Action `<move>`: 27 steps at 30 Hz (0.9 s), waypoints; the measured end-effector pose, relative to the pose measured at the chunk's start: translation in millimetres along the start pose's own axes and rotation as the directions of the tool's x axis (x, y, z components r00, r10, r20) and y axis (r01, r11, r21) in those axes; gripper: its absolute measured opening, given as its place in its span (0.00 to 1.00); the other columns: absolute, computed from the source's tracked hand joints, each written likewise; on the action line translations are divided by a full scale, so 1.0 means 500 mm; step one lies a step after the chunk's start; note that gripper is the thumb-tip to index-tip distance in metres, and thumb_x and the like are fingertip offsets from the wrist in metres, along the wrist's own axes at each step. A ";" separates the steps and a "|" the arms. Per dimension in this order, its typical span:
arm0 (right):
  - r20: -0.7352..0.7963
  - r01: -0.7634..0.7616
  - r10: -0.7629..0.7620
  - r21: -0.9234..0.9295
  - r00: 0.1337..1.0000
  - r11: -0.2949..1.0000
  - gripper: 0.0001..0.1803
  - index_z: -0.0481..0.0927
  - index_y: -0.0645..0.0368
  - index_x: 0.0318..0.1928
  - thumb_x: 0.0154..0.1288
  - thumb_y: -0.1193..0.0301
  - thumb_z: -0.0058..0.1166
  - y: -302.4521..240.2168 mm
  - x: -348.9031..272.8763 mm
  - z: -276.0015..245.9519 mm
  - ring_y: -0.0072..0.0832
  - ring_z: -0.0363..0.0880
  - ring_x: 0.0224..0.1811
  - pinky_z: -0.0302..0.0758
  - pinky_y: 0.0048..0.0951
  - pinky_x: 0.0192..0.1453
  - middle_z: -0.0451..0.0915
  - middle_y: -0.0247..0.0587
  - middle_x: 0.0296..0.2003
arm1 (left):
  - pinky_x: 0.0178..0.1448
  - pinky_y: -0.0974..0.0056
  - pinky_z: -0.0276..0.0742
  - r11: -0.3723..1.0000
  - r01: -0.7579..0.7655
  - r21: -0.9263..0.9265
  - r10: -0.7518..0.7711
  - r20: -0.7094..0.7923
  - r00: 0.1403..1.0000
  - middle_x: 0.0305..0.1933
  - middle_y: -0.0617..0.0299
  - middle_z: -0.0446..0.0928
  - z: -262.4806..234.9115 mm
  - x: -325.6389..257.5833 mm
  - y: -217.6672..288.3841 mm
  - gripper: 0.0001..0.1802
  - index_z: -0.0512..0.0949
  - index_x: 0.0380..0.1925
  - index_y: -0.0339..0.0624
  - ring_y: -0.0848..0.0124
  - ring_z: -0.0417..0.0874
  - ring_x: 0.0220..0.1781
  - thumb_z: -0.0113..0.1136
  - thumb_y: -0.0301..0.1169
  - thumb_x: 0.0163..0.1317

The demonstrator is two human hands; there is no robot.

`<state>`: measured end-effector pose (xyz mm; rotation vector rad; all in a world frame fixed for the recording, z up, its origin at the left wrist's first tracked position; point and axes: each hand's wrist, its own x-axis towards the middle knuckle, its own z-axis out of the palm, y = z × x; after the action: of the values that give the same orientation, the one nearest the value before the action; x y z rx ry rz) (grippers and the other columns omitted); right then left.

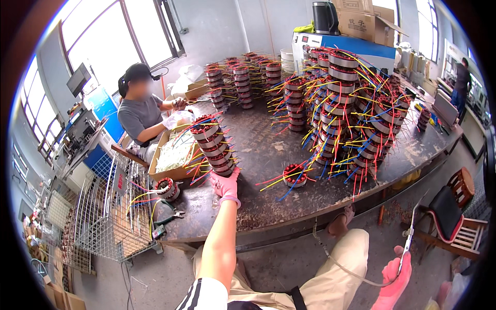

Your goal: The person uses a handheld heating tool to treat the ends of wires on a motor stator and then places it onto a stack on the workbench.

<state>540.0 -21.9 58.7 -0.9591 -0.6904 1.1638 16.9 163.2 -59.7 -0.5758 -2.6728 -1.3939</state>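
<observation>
Wire basket [98, 217]: silvery mesh, lower left of frame, hung at table edge.
Co-worker [139, 111]: seated upper left, grey shirt, dark cap, hands busy over a cardboard box [173, 155] of pale sleeving.
Loose stator [168, 188]: left of centre, lying on dark table [258, 206], yellow leads trailing; pliers [173, 214] just below it.
Left hand [226, 185]: pink glove, centre of frame, fingers spread and pressed against base of a leaning stator stack [213, 144]; touching, not clenched around it.
Stator stack: tilted toward upper left, red and blue leads sticking out.
Single stator [294, 175]: right of left hand, flat on table, apart from both hands, red, yellow and blue leads fanned out.
Big stator pile [351, 103]: upper right of centre, many stacks, yellow wires bristling.
Right hand [393, 281]: pink glove, lower right, clenched on handle of scissors [413, 222], blades pointing up, off table over floor.
Chair [457, 219]: wooden, far right, dark cushion.
</observation>
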 end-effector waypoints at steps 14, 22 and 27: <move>-0.043 0.023 -0.025 -0.038 0.999 0.999 0.24 0.73 0.68 0.49 0.75 0.56 0.41 -0.010 0.021 -0.003 0.09 0.43 0.10 0.41 0.18 0.16 0.49 0.18 0.10 | 0.65 0.54 0.68 0.984 -0.164 -0.069 0.169 0.080 0.982 0.60 0.49 0.72 0.003 0.068 -0.036 0.56 0.66 0.60 0.40 0.55 0.71 0.64 0.80 0.53 0.29; -0.137 0.077 -0.085 -0.061 0.987 0.995 0.24 0.73 0.69 0.49 0.75 0.57 0.42 -0.018 0.026 0.013 0.09 0.43 0.10 0.40 0.18 0.16 0.50 0.18 0.10 | 0.61 0.62 0.73 0.878 -0.271 -0.395 0.413 0.340 0.845 0.53 0.58 0.79 0.011 0.155 -0.062 0.45 0.71 0.54 0.36 0.68 0.79 0.55 0.83 0.40 0.34; -0.086 0.049 -0.058 -0.108 0.995 0.993 0.24 0.72 0.70 0.50 0.75 0.57 0.42 -0.019 0.028 0.031 0.09 0.44 0.11 0.42 0.18 0.16 0.50 0.19 0.10 | 0.64 0.60 0.71 0.737 -0.093 -0.669 0.564 0.535 0.629 0.55 0.59 0.78 0.015 0.218 -0.080 0.44 0.70 0.56 0.38 0.68 0.77 0.58 0.81 0.36 0.37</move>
<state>534.5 -5.4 73.8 -1.0689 -0.7070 1.0395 -97.8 180.6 -69.7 -1.9727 -2.2193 -2.2010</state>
